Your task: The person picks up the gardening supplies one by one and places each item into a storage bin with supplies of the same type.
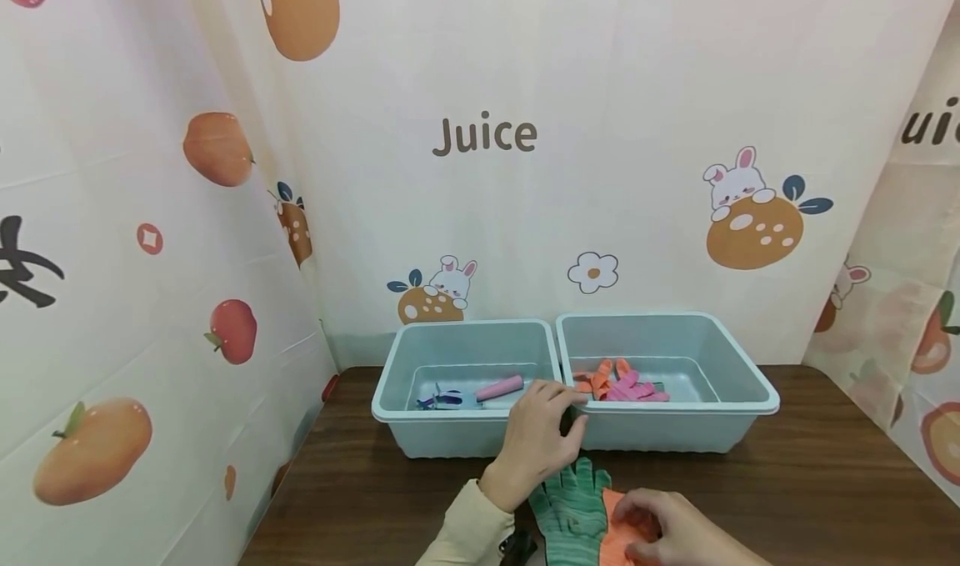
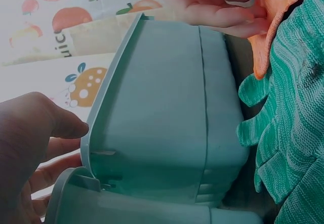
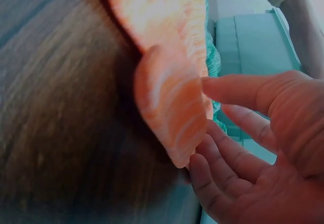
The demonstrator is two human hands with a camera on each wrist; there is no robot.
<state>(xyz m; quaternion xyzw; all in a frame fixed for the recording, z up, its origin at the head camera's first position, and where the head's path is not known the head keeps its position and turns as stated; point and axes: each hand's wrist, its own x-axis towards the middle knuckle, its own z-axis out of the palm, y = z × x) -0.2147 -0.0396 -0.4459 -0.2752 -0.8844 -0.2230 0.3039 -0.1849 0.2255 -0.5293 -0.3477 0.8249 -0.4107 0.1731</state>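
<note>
On the table in front of the bins lies a green striped knitted glove (image 1: 570, 512). An orange piece (image 1: 615, 523), which looks like a glove, lies along its right side. My right hand (image 1: 675, 528) has its fingertips against the orange glove's edge; in the right wrist view a raised orange flap (image 3: 174, 107) shows beside the thumb and fingers, which stand apart. My left hand (image 1: 542, 433) is at the near rims where the two bins meet, thumb outside and fingers over the right bin's rim (image 2: 93, 122). I see nothing held in it.
The left bin (image 1: 450, 433) contains a pink cylinder (image 1: 499, 388) and small blue-purple items (image 1: 442, 398). In the right bin (image 1: 675, 428) lie orange (image 1: 600, 378) and pink (image 1: 636, 388) glove-like pieces. A printed curtain (image 1: 487, 216) hangs behind. A dark object (image 1: 517, 547) sits near my left wrist.
</note>
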